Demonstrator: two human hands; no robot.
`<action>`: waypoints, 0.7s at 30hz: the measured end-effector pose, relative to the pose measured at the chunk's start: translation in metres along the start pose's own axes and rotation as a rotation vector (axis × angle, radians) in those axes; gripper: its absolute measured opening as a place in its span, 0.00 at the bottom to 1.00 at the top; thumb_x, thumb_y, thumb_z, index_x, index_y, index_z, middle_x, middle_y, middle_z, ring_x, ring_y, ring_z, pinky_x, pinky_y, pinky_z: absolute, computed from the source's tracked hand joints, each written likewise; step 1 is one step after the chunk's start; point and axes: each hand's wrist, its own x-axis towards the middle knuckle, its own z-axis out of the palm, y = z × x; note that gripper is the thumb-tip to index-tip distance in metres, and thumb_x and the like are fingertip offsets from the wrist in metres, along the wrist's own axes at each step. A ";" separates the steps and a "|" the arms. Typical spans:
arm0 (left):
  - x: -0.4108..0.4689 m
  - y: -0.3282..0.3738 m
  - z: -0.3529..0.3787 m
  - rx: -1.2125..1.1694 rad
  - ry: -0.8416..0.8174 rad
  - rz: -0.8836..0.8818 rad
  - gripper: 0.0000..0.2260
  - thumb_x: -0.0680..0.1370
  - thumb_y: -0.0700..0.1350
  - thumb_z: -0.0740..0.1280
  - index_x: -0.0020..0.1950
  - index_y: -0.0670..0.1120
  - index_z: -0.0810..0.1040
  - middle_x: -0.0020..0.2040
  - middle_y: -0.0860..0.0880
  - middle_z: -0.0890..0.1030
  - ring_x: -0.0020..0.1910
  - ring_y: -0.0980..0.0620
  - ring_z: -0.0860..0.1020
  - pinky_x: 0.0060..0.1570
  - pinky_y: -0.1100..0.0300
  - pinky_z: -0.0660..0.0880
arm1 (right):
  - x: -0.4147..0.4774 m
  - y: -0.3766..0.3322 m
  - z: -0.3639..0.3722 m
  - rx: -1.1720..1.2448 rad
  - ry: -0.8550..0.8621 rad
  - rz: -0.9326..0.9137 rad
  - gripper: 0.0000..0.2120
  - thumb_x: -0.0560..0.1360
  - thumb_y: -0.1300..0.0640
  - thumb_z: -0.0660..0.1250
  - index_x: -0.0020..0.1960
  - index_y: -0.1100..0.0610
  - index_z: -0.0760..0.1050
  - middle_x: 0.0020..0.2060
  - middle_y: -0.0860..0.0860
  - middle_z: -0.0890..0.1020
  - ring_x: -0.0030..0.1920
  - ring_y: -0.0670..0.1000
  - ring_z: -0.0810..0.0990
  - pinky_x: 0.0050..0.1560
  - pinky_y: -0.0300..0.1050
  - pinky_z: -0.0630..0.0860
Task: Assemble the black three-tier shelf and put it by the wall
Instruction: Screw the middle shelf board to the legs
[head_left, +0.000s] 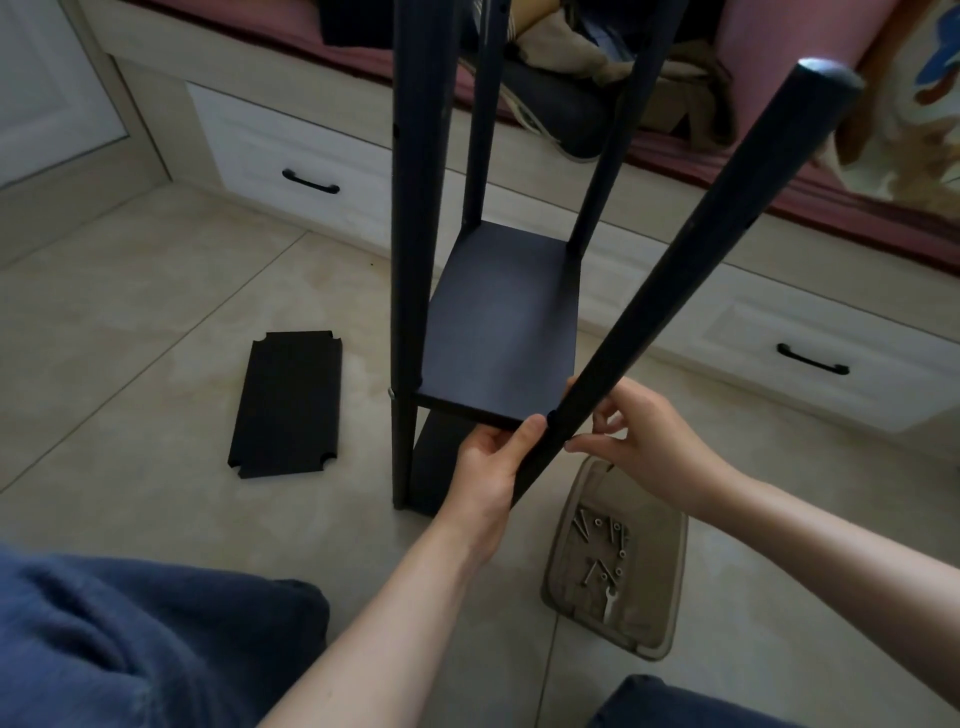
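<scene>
Item: shelf frame (410, 260), standing on the floor before the drawers, middle board (498, 322) in fitting. I log my left hand (488, 462) gripping that board's near corner, right hand (639, 436) pinching the front post (691, 249) there, possibly on a screw; too small to tell. Third board (288, 405) lies left. Next: a screw from the tray (670, 623), holes aligned.

Tiled floor in front of a built-in bench; light dim and even.
Floor (156, 291): large beige tiles, thin grout lines, faint darker blotches. Bench (156, 98) across upper frame, pale wood-tone. Two white panelled drawers, left drawer (249, 140) and right drawer (753, 332), each with a black bar handle. Dusky pink cushion (249, 31) on top; heaped cloth (561, 52) at upper centre, patterned fabric (914, 104) at upper right. Pale panelled door (47, 78) at upper left.
</scene>
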 end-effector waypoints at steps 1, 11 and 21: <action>-0.001 0.000 -0.001 0.011 0.003 -0.001 0.18 0.76 0.55 0.70 0.62 0.49 0.81 0.59 0.47 0.85 0.61 0.49 0.82 0.67 0.47 0.73 | 0.000 -0.001 0.001 0.010 0.001 -0.008 0.27 0.72 0.60 0.75 0.55 0.32 0.69 0.43 0.29 0.75 0.43 0.44 0.77 0.45 0.32 0.76; -0.005 0.008 -0.007 0.048 -0.037 -0.012 0.14 0.75 0.59 0.71 0.56 0.54 0.85 0.57 0.46 0.85 0.57 0.48 0.83 0.56 0.53 0.76 | 0.004 -0.017 -0.006 -0.087 -0.036 -0.029 0.35 0.69 0.55 0.77 0.49 0.16 0.65 0.49 0.19 0.69 0.47 0.36 0.73 0.42 0.38 0.73; -0.010 0.005 0.014 0.107 0.201 -0.030 0.13 0.79 0.52 0.69 0.63 0.50 0.80 0.54 0.52 0.86 0.55 0.54 0.83 0.56 0.58 0.78 | 0.002 -0.014 -0.003 -0.006 0.021 0.024 0.23 0.69 0.59 0.78 0.42 0.32 0.73 0.39 0.35 0.78 0.43 0.42 0.78 0.44 0.40 0.80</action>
